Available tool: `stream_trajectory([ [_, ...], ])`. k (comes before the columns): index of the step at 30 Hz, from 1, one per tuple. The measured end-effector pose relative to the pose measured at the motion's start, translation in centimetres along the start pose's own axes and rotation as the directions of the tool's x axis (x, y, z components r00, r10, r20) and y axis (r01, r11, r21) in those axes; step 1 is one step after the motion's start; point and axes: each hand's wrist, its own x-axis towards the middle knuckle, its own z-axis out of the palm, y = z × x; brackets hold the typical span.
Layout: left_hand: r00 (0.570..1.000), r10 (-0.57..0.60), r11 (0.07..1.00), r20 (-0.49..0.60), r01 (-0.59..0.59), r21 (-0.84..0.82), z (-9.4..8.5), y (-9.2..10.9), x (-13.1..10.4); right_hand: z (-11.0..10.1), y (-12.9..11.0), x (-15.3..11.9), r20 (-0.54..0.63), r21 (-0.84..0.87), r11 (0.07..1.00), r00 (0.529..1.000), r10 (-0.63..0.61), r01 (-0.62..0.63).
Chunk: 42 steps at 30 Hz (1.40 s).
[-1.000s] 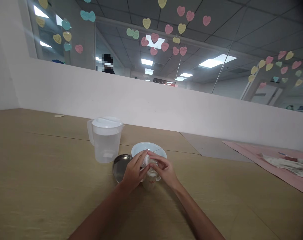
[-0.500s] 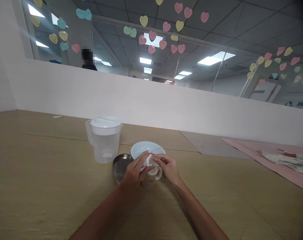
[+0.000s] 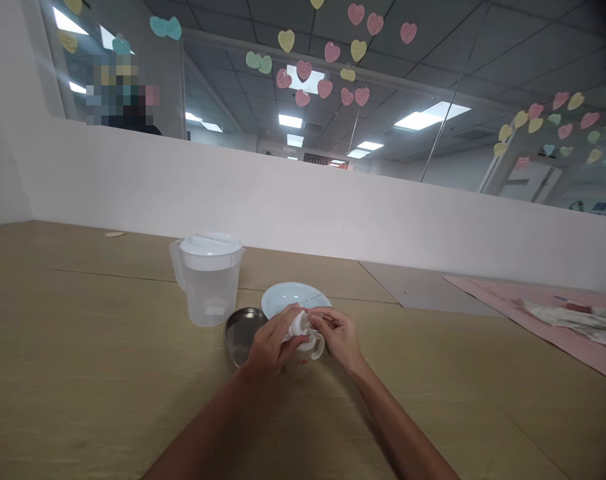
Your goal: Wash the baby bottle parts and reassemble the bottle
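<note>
Both hands close on the small bottle [image 3: 303, 350] standing upright between them: left hand [image 3: 269, 347] wraps its body, right hand [image 3: 339, 335] pinches the white cap [image 3: 299, 325] on top.

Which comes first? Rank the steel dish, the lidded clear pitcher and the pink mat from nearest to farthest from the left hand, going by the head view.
1. The steel dish, just beside the left hand, at its left.
2. The lidded clear pitcher, farther back and left, beyond the dish.
3. The pink mat, far across the table on the right.
</note>
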Motion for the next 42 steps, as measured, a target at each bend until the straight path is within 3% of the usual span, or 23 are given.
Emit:
stream_trajectory([
  [7,0.999,-0.027,0.999,0.038,0.028,-0.020,0.1,-0.1,-0.6,-0.5,-0.1,0.6,-0.174,0.113,0.994,0.984,0.030,-0.010],
  [11,0.973,-0.227,0.974,-0.035,0.227,-0.005,0.1,-0.8,-0.7,-1.0,0.0,1.2,-0.234,0.172,0.985,0.970,0.064,-0.023],
  [14,0.905,-0.423,0.906,-0.040,0.423,0.012,0.1,-1.5,-0.6,-1.5,1.1,1.7,-0.298,0.058,0.998,0.954,0.017,0.001],
  [18,0.848,-0.530,0.847,0.017,0.529,0.046,0.6,-2.8,-0.9,-2.8,3.5,2.1,-0.315,-0.326,0.945,0.947,-0.069,-0.040],
  [22,0.811,-0.572,0.819,0.122,0.556,0.139,1.3,-3.9,-1.4,-3.9,5.4,2.1,-0.221,-0.734,0.673,0.969,-0.108,-0.092],
  [24,0.795,-0.583,0.811,0.165,0.558,0.177,1.3,-4.1,-1.4,-4.1,5.8,2.2,-0.164,-0.829,0.555,0.978,-0.129,-0.066],
  [26,0.785,-0.586,0.808,0.202,0.550,0.211,1.3,-4.2,-1.4,-4.1,6.2,2.2,-0.102,-0.862,0.506,0.984,-0.144,-0.015],
  [32,0.775,-0.589,0.792,0.228,0.498,0.352,1.4,-4.2,-1.6,-4.1,7.1,2.3,0.024,-0.858,0.498,0.978,-0.209,0.127],
  [42,0.761,-0.634,0.705,0.138,0.495,0.508,2.0,-3.8,-2.1,-3.6,6.8,1.8,-0.063,-0.826,0.557,0.971,-0.233,0.080],
])
